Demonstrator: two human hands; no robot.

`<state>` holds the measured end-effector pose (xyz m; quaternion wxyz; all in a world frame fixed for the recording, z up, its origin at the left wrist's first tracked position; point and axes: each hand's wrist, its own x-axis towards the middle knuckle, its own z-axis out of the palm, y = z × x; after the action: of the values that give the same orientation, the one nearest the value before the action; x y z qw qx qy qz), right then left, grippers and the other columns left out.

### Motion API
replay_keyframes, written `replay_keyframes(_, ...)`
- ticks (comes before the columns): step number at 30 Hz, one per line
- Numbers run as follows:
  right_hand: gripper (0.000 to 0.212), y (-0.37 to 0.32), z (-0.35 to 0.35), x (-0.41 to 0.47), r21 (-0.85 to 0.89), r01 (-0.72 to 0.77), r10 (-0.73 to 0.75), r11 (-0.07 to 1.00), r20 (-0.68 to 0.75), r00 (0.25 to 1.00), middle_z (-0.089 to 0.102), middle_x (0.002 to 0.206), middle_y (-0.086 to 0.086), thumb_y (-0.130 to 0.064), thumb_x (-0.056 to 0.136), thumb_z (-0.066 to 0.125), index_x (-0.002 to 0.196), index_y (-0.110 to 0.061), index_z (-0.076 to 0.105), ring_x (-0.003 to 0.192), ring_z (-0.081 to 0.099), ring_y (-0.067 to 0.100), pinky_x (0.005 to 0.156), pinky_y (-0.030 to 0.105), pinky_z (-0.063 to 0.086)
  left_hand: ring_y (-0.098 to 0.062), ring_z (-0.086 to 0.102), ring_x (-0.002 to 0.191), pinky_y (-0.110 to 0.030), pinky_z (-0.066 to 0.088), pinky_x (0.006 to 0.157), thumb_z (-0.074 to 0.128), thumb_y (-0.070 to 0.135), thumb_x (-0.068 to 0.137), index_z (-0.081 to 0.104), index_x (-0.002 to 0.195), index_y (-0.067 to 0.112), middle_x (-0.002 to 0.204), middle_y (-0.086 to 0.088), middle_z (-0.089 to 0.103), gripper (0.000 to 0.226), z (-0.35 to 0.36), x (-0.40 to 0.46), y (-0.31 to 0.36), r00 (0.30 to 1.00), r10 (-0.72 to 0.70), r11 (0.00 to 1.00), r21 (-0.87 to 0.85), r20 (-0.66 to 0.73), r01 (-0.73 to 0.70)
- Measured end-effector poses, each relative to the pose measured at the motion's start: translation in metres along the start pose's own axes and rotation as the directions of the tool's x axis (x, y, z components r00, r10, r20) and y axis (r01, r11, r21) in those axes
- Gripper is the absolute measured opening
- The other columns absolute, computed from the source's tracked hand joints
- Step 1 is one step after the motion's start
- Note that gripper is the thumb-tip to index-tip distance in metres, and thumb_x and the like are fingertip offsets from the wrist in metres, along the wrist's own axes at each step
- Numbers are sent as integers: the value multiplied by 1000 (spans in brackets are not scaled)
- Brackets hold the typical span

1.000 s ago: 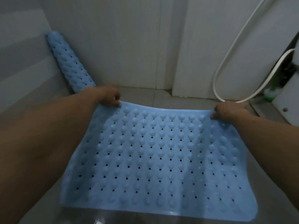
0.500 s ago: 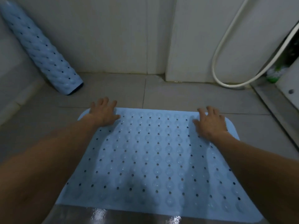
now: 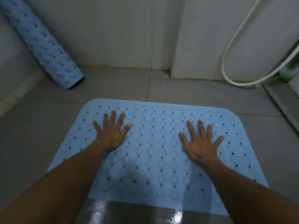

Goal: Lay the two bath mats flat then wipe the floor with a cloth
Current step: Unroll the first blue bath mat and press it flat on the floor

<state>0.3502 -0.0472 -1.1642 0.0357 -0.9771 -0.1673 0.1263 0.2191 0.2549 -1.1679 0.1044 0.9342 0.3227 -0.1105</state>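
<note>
Both hands are spread flat, fingers splayed and gripping nothing, the left hand and right hand pressing palms down on the blue bath mat lying flat on the tiled floor. Beyond the left hand, a second, rolled mat leans in the corner; past the right hand, a white hose loops down the wall.

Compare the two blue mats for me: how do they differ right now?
The flat pale blue perforated rubber mat lies spread on the grey tiled floor; the rolled pale blue perforated rubber mat leans in the left corner. The left hand and right hand press the flat one; nothing touches the rolled one. Both share colour, bumps and holes.
</note>
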Motion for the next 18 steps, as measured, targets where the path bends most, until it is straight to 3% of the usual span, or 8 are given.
replay_keyframes(11,75,6,-12,63,23,29,-27,999,-96,995,-15,165,-7,-82,85,0,152,-50,-6,151,-18,28,112,70,-10,-21,-14,150,-61,-14,115,3,72,90,-7,151,47,163,9,-15,67,-3,58,24,990,-19,999,36,-138,24)
replay_keyframes(18,75,9,-12,63,29,45,-42,999,-96,995,-17,165,-4,-80,85,-2,153,-47,-9,150,-20,30,109,72,-9,-21,-18,149,-61,-12,115,2,73,89,-12,150,47,161,9,-21,68,-10,53,30,997,-63,997,46,-50,66)
